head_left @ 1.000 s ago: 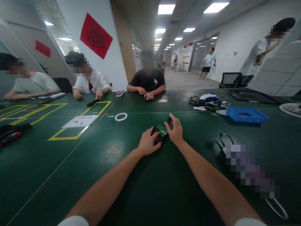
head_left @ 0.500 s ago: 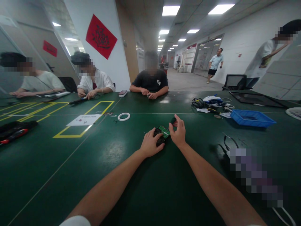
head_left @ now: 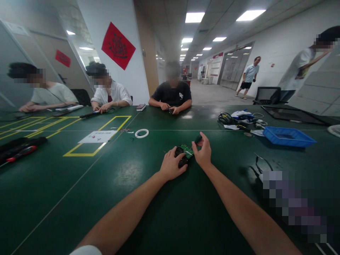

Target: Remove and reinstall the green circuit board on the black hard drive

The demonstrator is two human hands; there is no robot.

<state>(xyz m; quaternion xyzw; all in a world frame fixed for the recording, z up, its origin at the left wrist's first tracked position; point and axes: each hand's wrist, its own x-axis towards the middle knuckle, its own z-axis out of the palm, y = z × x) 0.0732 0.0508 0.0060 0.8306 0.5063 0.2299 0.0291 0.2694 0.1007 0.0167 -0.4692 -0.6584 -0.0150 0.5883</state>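
Near the middle of the table, my left hand point(head_left: 172, 164) is closed around a black device housing point(head_left: 183, 162), pressing it against the tabletop. A green circuit board point(head_left: 186, 150) lies exposed at the housing's far right side. Just right of the board, my right hand point(head_left: 203, 150) pinches a small dark green piece point(head_left: 198, 138), shaped like a stubby handle, between thumb and fingers. Its lower end is too small to make out, and I cannot tell whether it touches the board.
A white ring point(head_left: 141, 133) and a paper sheet point(head_left: 97, 136) within yellow tape lie left. On the right are a blue tray point(head_left: 289, 137), cables point(head_left: 225, 118) and a blurred, pixelated item point(head_left: 292, 203). A person in black point(head_left: 171, 94) sits opposite; others sit left.
The whole view has shifted slightly, with things appearing lower and further right. Both my hands keep nearly the same pose at the device. A walking person in the background has moved a little right.
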